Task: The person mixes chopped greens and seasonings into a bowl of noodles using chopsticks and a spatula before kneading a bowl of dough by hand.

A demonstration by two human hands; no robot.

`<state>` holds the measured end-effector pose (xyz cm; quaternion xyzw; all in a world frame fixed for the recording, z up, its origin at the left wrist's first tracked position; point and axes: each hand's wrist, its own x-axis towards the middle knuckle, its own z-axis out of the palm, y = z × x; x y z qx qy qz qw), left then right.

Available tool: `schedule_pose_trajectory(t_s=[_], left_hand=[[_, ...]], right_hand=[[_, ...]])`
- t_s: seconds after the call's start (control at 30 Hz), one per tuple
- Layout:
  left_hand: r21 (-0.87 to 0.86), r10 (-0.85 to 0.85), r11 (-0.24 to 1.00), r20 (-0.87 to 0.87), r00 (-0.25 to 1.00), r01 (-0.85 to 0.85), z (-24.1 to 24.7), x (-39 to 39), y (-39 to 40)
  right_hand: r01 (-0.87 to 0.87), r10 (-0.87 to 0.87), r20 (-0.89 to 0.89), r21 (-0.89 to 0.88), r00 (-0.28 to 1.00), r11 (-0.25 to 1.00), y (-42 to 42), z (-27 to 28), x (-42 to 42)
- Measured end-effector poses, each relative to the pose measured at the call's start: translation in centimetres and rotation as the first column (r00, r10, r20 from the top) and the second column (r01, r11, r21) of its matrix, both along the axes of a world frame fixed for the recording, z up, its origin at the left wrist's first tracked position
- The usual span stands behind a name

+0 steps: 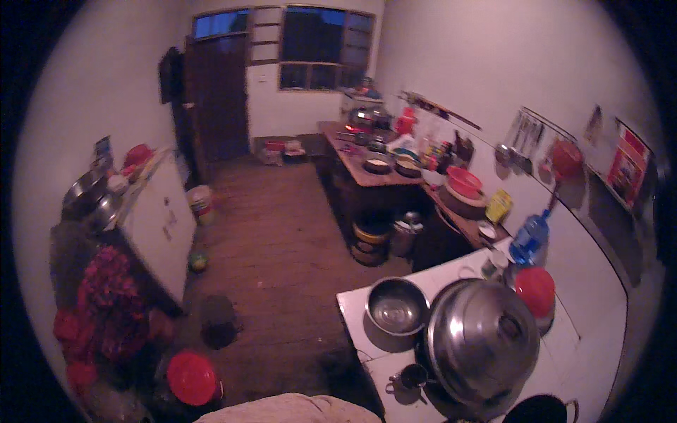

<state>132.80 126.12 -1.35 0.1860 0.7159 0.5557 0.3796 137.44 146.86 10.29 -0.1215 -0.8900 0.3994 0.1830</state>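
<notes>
Both of my hands are out of view. Before me on the right, a white table (386, 365) bears a large domed metal lid (476, 338) with a dark knob; what it covers is hidden. Beside the lid stands a round metal bowl (398, 312). A small dark mug (413, 376) is nearer the table's left edge. Behind the lid are a red bowl (535, 291), a pale cup (496, 261) and a blue plastic water bottle (530, 238). Part of a black pan (539, 411) shows at the bottom edge. A pale, creased surface (291, 410), perhaps cloth, fills the bottom middle.
A wooden counter (365, 172) holds bowls, bottles and a red basin (464, 182). Utensils (526, 137) hang on the right wall. Buckets (370, 240) stand below. A white cabinet (161, 222) and a red-topped bucket (192, 378) are left; a dark door (219, 100) is ahead.
</notes>
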Motion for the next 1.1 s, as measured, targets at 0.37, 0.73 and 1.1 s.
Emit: schedule_pose_trajectory(t_s=[0.37, 0.73, 1.1], left_hand=[[-0.035, -0.155, 0.985, 0.251, 0.955, 0.17, -0.3, 1.1, -0.1], [0.035, 0.013, 0.999, 0.366, 0.93, -0.027, 3.3, 1.1, 0.1], [0.047, 0.092, 0.991, 0.435, 0.896, -0.124, 2.7, 0.5, 0.8]], right_hand=[[0.518, -0.543, -0.087, -0.206, 0.835, 0.83, 7.6, -5.2, 3.8], [0.474, -0.507, -0.123, -0.224, 0.853, 0.852, 8.5, -9.2, 3.5], [0.617, -0.675, -0.294, -0.275, 0.676, 0.737, 11.1, -11.2, 2.3]])
